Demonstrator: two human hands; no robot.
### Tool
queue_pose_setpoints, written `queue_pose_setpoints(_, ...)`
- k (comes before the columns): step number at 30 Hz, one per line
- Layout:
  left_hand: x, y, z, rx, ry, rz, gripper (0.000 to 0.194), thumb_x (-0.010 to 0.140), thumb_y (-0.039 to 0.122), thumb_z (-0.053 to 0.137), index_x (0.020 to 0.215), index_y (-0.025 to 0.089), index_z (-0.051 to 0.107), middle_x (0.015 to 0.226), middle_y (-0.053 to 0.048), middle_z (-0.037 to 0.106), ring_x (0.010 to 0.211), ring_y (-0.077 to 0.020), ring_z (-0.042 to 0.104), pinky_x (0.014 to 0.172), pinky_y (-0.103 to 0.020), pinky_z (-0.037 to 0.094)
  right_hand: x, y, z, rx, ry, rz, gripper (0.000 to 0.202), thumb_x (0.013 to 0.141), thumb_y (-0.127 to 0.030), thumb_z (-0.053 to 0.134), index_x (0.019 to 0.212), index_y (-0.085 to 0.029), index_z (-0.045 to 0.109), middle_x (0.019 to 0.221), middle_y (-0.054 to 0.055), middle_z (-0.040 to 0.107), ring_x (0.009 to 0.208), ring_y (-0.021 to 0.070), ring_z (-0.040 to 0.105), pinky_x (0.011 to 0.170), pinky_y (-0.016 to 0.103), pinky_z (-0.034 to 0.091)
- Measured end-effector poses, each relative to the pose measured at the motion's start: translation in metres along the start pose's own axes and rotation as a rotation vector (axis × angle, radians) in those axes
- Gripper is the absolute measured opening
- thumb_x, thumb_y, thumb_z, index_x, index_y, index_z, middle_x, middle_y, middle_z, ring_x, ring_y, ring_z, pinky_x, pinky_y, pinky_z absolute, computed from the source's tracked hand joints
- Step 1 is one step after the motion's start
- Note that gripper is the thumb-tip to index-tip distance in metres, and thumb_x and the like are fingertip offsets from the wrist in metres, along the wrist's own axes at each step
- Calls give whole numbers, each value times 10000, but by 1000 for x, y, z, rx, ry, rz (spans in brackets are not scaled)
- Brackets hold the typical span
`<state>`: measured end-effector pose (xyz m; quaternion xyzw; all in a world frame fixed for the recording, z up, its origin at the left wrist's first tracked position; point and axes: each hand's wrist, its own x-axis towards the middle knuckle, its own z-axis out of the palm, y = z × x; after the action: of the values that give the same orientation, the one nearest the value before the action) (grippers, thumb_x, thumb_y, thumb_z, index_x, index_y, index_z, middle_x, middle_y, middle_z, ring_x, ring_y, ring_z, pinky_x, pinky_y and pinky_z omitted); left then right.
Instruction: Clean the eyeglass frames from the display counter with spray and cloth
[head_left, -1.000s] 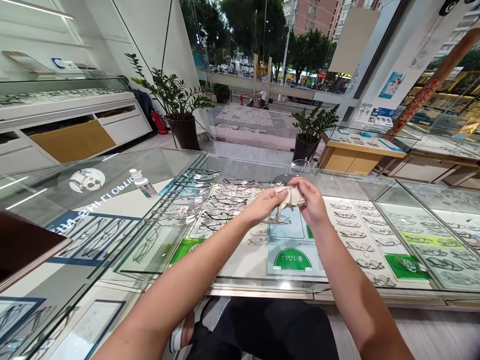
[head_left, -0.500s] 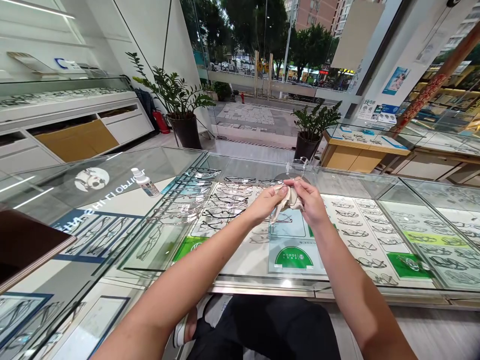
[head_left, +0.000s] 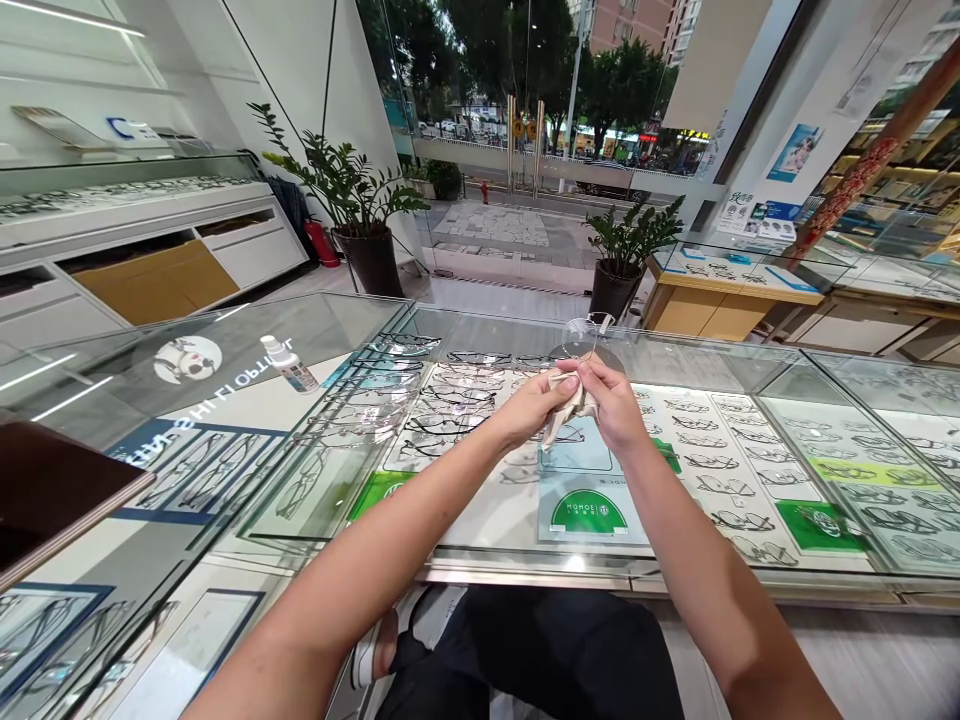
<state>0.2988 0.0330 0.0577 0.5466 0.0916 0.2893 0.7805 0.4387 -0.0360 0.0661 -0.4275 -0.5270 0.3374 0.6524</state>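
Glass display counter (head_left: 225, 400) fills the lower view, rows of eyeglass frames (head_left: 442, 400) under its top, green brand card (head_left: 589, 512) near the front edge. Two potted plants, big one (head_left: 352, 210) left of the doorway, smaller one (head_left: 626, 250) right. Small spray bottle (head_left: 287, 364) stands on the glass, well apart from the hands, left of them.

Both hands together above the counter, held up, not resting on it. Left hand (head_left: 534, 405) pinches a beige cleaning cloth (head_left: 571, 405); right hand (head_left: 616, 405) closes on the same cloth from the other side. Clear-lensed eyeglasses (head_left: 583, 336) stick up just above the fingertips, one lens visible, rest of the frame hidden in the cloth and fingers.

Risks, judged from the grip: lens end is free and unsupported, so hard rubbing or twisting could bend the frame or pop the lens. Hold looks like fingertips only through cloth; a slip would likely drop the glasses onto the glass top, chipping lens or scratching the counter. Grit in the cloth could scratch the lens. Cannot tell how firmly the temple arms are held.
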Motion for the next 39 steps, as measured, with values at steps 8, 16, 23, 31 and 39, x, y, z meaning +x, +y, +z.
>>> queue_pose_setpoints(8, -4, 8, 0, -65, -44, -88, 569, 723, 492, 956, 1054, 147, 648, 785, 2, 664, 665, -115, 593, 655, -239, 438, -2, -2, 2, 3, 19, 40, 311, 947, -559, 707, 1057, -316, 869, 990, 31, 575, 985, 211, 589, 909, 332, 503)
queue_pose_setpoints(16, -3, 5, 0, -7, 18, -51, 694, 712, 451, 963, 1252, 164, 634, 895, -15, 714, 750, -136, 648, 727, -255, 488, -1, 2, 4, 67, 86, 85, 316, 924, -543, 730, 1064, -291, 858, 1071, 48, 681, 1000, 220, 621, 891, 342, 524)
queue_pose_setpoints(23, 2, 0, 3, 14, 117, 48, 580, 799, 569, 877, 1125, 143, 657, 797, 7, 665, 671, -115, 568, 684, -251, 438, -1, -1, 5, 42, 50, 35, 314, 945, -534, 706, 1069, -289, 858, 1111, 53, 707, 1061, 239, 638, 927, 360, 527)
queue_pose_setpoints(31, 2, 6, -5, 53, 78, 45, 571, 786, 618, 867, 1024, 129, 693, 835, -27, 674, 709, -121, 568, 687, -245, 427, -2, -4, 5, 74, 142, 17, 269, 931, -475, 717, 1062, -293, 865, 1125, 50, 721, 1093, 241, 651, 956, 362, 536)
queue_pose_setpoints(39, 1, 8, -1, 66, 51, 25, 586, 697, 476, 963, 1086, 139, 682, 901, -29, 701, 783, -139, 628, 751, -260, 474, 0, 1, 6, 155, 222, 107, 243, 863, -468, 762, 961, -266, 856, 1061, 57, 819, 1023, 268, 730, 944, 420, 559)
